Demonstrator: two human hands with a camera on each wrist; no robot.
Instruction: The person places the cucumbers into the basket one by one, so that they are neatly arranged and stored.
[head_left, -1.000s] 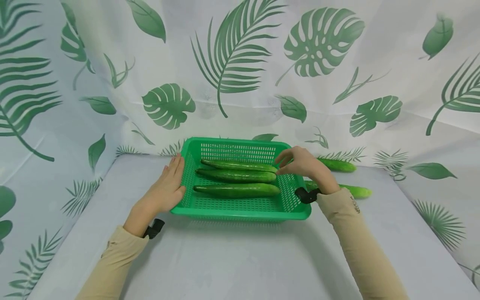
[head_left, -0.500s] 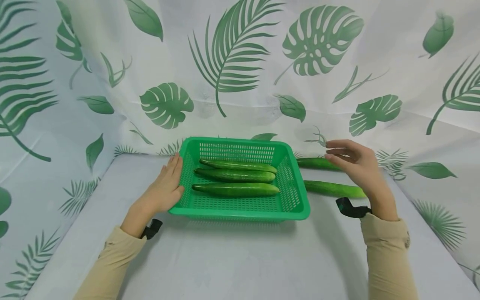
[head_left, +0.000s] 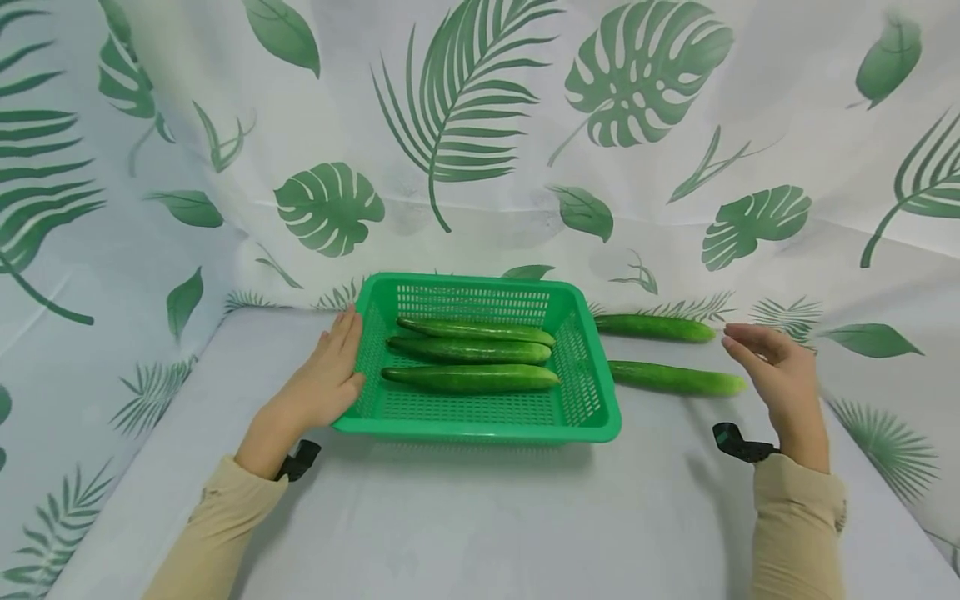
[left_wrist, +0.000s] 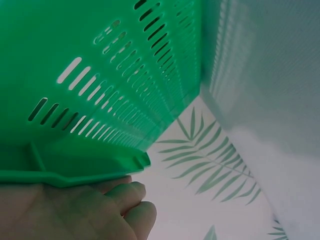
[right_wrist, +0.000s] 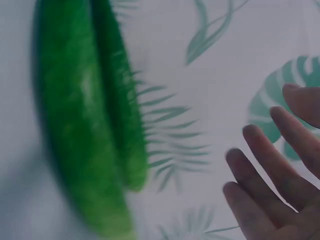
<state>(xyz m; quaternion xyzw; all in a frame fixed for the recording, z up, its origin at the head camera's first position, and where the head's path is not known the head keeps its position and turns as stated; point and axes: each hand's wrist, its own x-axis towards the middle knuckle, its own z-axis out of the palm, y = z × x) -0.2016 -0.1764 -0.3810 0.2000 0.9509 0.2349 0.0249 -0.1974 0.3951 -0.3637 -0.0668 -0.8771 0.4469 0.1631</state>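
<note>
A green plastic basket (head_left: 480,431) with slotted walls stands mid-table, holding three cucumbers, the nearest cucumber (head_left: 471,378) lying along its front. My left hand (head_left: 322,379) rests its straight fingers against the basket's left side; the left wrist view shows them touching the rim (left_wrist: 100,176) from outside. Two more cucumbers lie on the table right of the basket: a far cucumber (head_left: 656,327) and a near cucumber (head_left: 678,379). My right hand (head_left: 783,379) hovers just past their right ends, fingers relaxed and spread, holding nothing. In the right wrist view, both cucumbers appear left of the fingers (right_wrist: 260,155).
The table (head_left: 480,525) has a white cover. A white curtain (head_left: 480,242) printed with green leaves stands close behind the basket, and similar cloth bounds the left and right sides. Each wrist bears a small black camera mount (head_left: 738,443).
My right hand has moved from over the basket's right end out to the right, past the ends of the two loose cucumbers, then lower. My left hand stays at the basket's side.
</note>
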